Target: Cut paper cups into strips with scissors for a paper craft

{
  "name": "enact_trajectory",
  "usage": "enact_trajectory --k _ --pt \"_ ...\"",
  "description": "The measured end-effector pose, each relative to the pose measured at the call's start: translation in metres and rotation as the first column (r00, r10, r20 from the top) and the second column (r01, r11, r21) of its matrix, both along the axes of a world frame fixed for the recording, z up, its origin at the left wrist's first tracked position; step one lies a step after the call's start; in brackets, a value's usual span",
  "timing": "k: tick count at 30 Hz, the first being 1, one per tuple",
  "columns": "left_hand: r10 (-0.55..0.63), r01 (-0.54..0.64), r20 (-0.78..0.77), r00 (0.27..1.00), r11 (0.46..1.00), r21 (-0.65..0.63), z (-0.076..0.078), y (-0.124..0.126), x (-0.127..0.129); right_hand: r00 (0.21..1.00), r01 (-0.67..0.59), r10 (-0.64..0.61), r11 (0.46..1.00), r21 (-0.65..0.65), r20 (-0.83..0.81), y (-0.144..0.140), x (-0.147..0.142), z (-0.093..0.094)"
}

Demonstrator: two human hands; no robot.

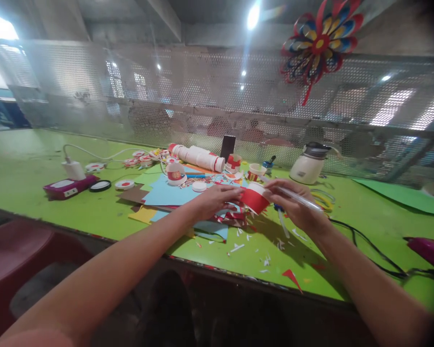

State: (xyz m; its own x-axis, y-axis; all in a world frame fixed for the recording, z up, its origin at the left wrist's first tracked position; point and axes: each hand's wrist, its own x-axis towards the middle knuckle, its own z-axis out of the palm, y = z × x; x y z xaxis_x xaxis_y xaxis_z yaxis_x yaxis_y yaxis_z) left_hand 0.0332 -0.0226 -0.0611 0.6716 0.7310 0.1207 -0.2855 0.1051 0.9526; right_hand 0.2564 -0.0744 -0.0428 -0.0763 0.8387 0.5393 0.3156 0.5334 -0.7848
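A red and white paper cup (257, 201) is tilted above the table between my hands. My left hand (217, 200) reaches in from the left, its fingers closed on the cup's left side. At the cup's right edge is my right hand (296, 205), with its fingers curled and a clear pen-like stick (304, 200) held across them. The stick's exact kind cannot be made out. Below lie small red and white paper scraps (237, 247) and a blue-handled tool (282, 221). Just behind stand a cut cup (256, 172) and a red-and-white paper piece (233, 163).
Blue paper sheets (162, 193) are stacked left of centre, with a long white roll of cups (198, 158) behind. A phone (228, 145) stands upright. A white kettle (307, 166) is at right, near a purple tool (428, 250) and black cord (379, 262). A power strip (70, 187) lies left.
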Motion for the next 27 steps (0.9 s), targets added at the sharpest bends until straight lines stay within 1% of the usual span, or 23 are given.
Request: enact_trajectory --k 3,6,13,15,19,23,27 --pt "0.099 -0.099 0.007 0.995 0.995 -0.03 0.003 -0.002 0.0 0.998 -0.005 0.005 1.0 -0.004 0.068 -0.0026 0.0021 0.0019" --pt "0.139 -0.139 0.027 0.99 0.99 -0.013 0.0035 -0.0014 -0.0007 0.994 0.002 -0.001 1.0 -0.007 0.111 -0.002 0.0018 0.0012" --pt "0.14 -0.141 0.04 0.989 0.989 0.041 0.0026 -0.0032 -0.0014 0.994 0.025 -0.025 1.0 0.0 0.102 0.0011 -0.0018 -0.0036" --pt "0.136 -0.137 0.04 0.99 0.99 0.04 0.0024 -0.0038 -0.0009 0.995 0.032 -0.032 0.999 0.001 0.095 0.0016 -0.0022 -0.0036" --pt "0.11 -0.109 0.042 0.993 0.994 -0.023 0.0025 -0.0038 -0.0004 0.994 0.049 -0.05 0.999 0.01 0.096 0.0015 -0.0024 -0.0026" --pt "0.069 -0.059 0.098 0.993 0.994 -0.094 0.0031 -0.0021 -0.0004 0.993 0.037 -0.038 0.999 0.01 0.111 0.0001 -0.0034 -0.0021" --pt "0.075 -0.052 0.129 0.989 0.984 -0.172 0.0035 -0.0003 -0.001 0.992 0.021 -0.021 1.0 0.005 0.123 -0.003 -0.006 -0.0004"
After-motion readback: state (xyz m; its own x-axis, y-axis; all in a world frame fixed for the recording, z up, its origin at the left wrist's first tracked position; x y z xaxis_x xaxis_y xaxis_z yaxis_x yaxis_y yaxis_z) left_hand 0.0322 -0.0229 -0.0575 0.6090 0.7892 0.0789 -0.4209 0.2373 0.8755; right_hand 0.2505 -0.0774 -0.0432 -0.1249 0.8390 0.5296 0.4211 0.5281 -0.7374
